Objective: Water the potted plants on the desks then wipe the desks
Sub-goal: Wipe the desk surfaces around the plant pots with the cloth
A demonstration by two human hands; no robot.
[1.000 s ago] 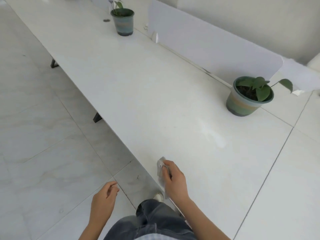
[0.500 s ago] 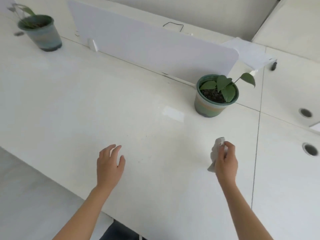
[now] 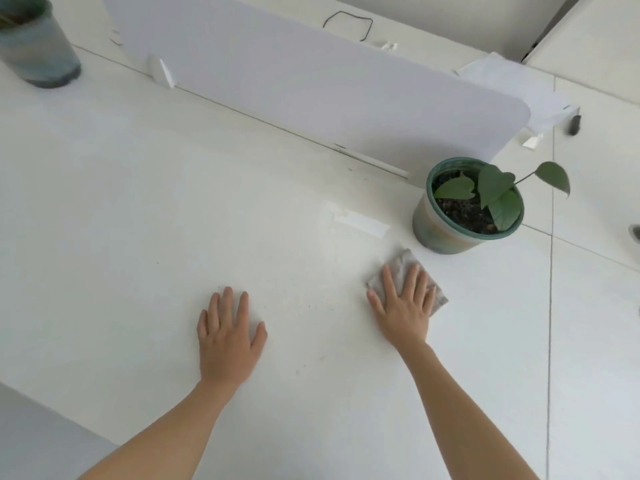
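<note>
Pressing a grey cloth (image 3: 404, 262) flat against the white table (image 3: 138, 220), your right hand (image 3: 403, 308) lies on top of it, fingers straight and spread, curled round nothing. The cloth's far corner and right edge show past your fingertips. Your left hand (image 3: 227, 339) rests palm-down on the bare tabletop, well apart from the cloth, its fingers also extended and relaxed; both hands are released rather than clenched. Just beyond the cloth, near but not touching it, a potted plant (image 3: 438, 232) stands upright in a green-rimmed pot, dark soil visible, one heart-shaped leaf reaching right as far as a seam (image 3: 550, 289) between table panels. A pale rectangular patch (image 3: 360, 220) lies on the surface just left of that pot; whether it is tape or glare, you cannot tell. Behind the plant a white divider panel (image 3: 311, 74) stands upright along the table's far side, with a thin black cable (image 3: 346, 13) looped beyond it. A second pot (image 3: 38, 53), blurred, stands at the upper left, well apart from both hands. A strip of grey floor (image 3: 34, 438) shows at lower left, past the table's near edge.
</note>
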